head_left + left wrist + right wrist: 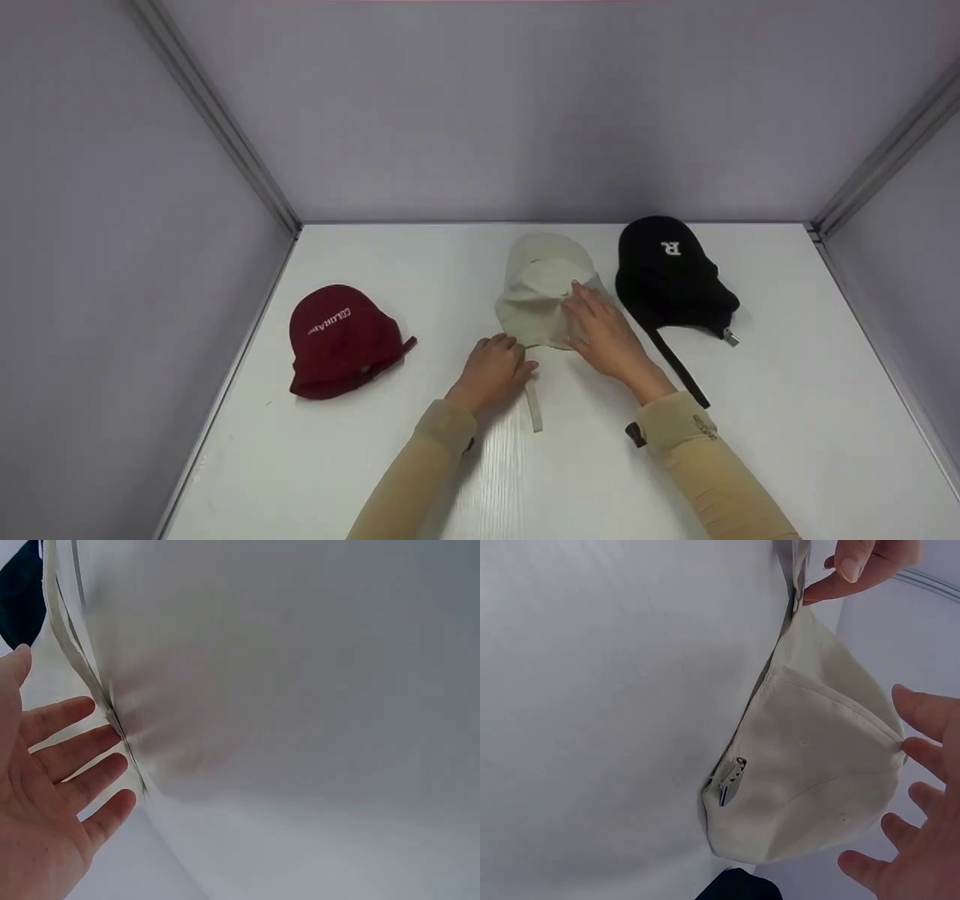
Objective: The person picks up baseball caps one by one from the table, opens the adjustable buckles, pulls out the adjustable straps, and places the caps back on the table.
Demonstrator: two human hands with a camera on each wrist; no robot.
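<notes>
A pale beige baseball cap (pixel 541 283) lies at the middle of the white table, its fabric dented. My left hand (pixel 495 373) is at the cap's near left edge. In the left wrist view, that hand's fingers (pixel 82 741) are spread loosely, fingertips at the rim. My right hand (pixel 609 337) reaches over the cap's right side. The right wrist view shows its fingers apart, one fingertip touching the crown of the cap (pixel 817 757). A metal buckle (pixel 732 781) sits on the cap's rear edge. The cap's strap (pixel 534 409) trails toward me beside my left hand.
To the left lies a dark red cap (pixel 341 349) with white lettering. A black cap (pixel 664 281) with a white R rests close by on the right, its long strap (pixel 679 369) reaching past my right wrist. Grey walls (pixel 480 112) enclose the table (pixel 315 465).
</notes>
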